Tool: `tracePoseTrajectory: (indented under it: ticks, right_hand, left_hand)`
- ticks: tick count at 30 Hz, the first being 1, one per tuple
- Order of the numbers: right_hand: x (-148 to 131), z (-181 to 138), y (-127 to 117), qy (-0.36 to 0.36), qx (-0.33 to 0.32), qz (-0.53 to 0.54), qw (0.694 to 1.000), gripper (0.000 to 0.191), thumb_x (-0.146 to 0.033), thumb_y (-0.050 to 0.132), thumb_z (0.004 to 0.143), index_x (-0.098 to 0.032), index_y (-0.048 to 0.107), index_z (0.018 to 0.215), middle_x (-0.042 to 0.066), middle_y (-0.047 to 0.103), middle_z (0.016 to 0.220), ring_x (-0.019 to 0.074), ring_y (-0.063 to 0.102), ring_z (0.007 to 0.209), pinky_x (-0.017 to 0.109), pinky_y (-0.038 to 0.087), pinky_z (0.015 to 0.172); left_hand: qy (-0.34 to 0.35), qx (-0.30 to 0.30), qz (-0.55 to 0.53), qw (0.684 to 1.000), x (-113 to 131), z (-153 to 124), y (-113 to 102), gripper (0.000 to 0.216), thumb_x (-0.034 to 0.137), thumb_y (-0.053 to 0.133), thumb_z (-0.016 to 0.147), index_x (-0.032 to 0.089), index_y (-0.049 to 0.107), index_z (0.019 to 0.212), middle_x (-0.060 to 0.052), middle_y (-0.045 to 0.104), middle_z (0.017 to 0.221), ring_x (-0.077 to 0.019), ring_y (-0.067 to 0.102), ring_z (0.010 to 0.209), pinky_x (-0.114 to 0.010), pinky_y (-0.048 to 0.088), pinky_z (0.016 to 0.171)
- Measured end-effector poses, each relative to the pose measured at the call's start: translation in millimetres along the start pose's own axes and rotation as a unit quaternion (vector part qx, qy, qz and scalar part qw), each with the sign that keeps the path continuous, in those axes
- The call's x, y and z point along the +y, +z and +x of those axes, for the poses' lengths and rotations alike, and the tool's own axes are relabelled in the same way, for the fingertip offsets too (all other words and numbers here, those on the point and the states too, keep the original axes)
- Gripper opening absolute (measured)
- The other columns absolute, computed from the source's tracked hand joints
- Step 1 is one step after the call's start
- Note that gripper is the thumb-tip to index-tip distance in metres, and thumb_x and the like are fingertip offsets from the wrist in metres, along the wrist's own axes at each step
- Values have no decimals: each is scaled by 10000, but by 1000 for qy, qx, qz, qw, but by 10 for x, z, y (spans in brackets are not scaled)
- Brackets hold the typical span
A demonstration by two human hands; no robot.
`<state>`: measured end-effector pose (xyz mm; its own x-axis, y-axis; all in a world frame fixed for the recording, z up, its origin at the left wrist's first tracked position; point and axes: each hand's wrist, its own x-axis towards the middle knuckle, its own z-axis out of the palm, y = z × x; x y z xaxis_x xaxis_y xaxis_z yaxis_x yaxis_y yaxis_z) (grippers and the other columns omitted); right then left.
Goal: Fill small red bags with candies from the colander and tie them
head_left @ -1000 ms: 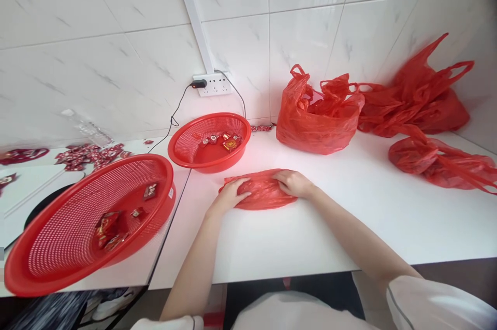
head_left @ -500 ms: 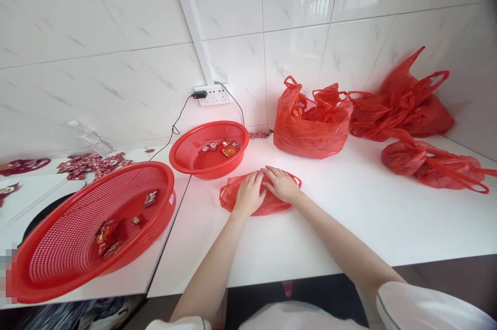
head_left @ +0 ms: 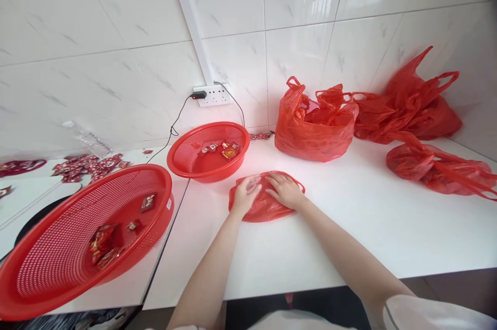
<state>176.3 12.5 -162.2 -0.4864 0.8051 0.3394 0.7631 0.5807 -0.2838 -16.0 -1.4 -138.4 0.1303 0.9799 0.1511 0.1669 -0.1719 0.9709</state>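
Note:
A flattened red plastic bag [head_left: 264, 211] lies on the white table in front of me, with loop handles at its sides. My left hand [head_left: 246, 196] rests at the bag's left part, turned on its side, its fingers slightly bent and a little blurred. Over the right part, my right hand [head_left: 287, 191] lies palm down with fingers spread. Neither hand grips anything that I can see. What the bag holds inside is hidden.
A red basket [head_left: 208, 174] and a larger red basket [head_left: 159, 234] hold a few small wrapped packets. Full red bags [head_left: 316, 135] stand along the tiled wall at right. A power strip [head_left: 213, 96] with a cable hangs behind; wrapped packets [head_left: 87, 166] lie at far left.
My hands have moved apart on the bag, the left one tipping onto its side. The bag looks shifted slightly right and its near edge is rounder.

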Motion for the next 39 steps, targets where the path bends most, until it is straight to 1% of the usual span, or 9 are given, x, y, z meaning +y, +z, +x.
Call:
tracePoseTrajectory:
  ticks: [2,5,7,10,15,21,26,34,39]
  right_hand:
    - [-52,-15,-66,-6,22,0,1000,432,-383,398,981,-145,568,1300,154,560,1358,300,528,1235,481,417,1040]
    - [-128,-59,-161,-28,44,8,999,369,-318,373,990,-165,622,1216,121,629,1271,275,572,1169,451,443,1019]
    - [-162,-91,-200,-63,62,21,996,352,-291,364,992,-171,646,1166,106,674,1186,257,604,1111,424,474,984]
    - [-182,-119,-215,-108,86,39,990,331,-259,368,990,-185,662,1123,93,708,1087,238,632,1047,406,500,946]
    - [-178,-121,-206,-124,140,44,981,266,-224,428,969,-178,663,1085,89,720,1046,228,653,1001,394,529,899]
    - [-173,-135,-255,-122,159,40,979,234,-193,456,953,-177,663,1063,85,729,1027,220,677,964,372,556,848]
    - [-154,-150,-271,-114,151,43,981,241,-196,449,956,-176,661,1069,82,728,1048,223,682,960,379,560,848]
    - [-145,-155,-353,-105,171,56,978,239,-186,469,951,-182,634,1124,84,686,1164,210,644,1044,374,534,908]
    - [-197,-149,-374,-88,213,52,972,259,-167,459,942,-187,604,1156,102,652,1204,209,611,1070,386,512,914]
  left_hand:
    - [-57,71,-210,974,82,34,-164,403,405,552,882,167,554,1207,-116,646,1220,-209,597,1182,-377,476,1029]
    - [-120,145,-407,894,186,60,-452,431,487,481,926,126,591,1134,-127,681,1140,-186,617,1154,-259,555,910]
    - [-163,155,-456,861,229,72,-592,460,507,479,929,111,591,1134,-135,698,1083,-183,651,1094,-203,588,806]
    - [-201,185,-462,844,279,111,-666,439,470,524,920,96,576,1143,-148,707,1019,-183,690,1002,-150,589,705]
    - [-198,230,-483,821,317,189,-646,192,194,522,875,68,587,1005,-166,704,922,-228,709,932,-203,601,658]
    - [-169,260,-472,825,146,156,-585,158,93,453,804,122,602,849,-73,698,780,-181,701,749,-326,614,709]
    - [-153,272,-452,836,86,97,-429,151,42,460,755,132,574,717,-52,691,744,-148,676,709,-297,603,688]
    - [-115,165,-399,895,177,-33,-242,88,142,583,670,128,634,741,-66,708,839,-210,668,835,-376,598,700]
    - [-85,119,-370,918,222,-74,-124,222,192,650,636,119,691,841,-87,723,914,-266,668,923,-429,581,768]
